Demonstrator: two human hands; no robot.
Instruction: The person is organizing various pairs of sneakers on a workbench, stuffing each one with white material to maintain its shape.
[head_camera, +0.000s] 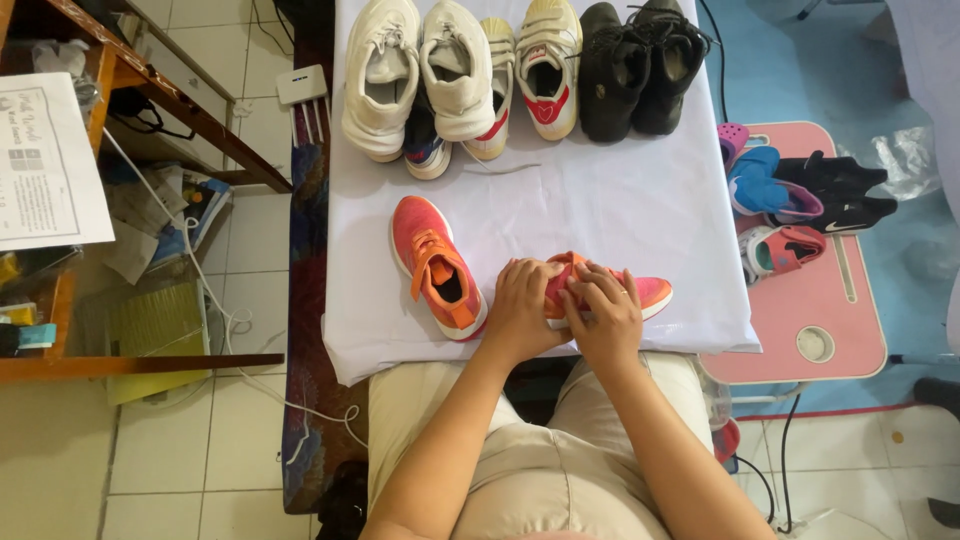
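Both of my hands are on an orange-pink sneaker (645, 291) lying near the front edge of a white-covered table (620, 200). My left hand (520, 310) grips its heel end. My right hand (605, 310) presses on its top, fingers over the strap area. Its matching sneaker (436, 266) lies apart to the left, upright, with an orange strap. Along the table's far edge stand two white sneakers (420, 75), a white-and-red pair (530, 75) and a black pair (640, 65).
A small pink table (815, 310) on the right carries blue, black and pink children's shoes (800, 205). On the left stands a wooden shelf (150, 90) with papers and cables on the tiled floor. My lap is just below the table's front edge.
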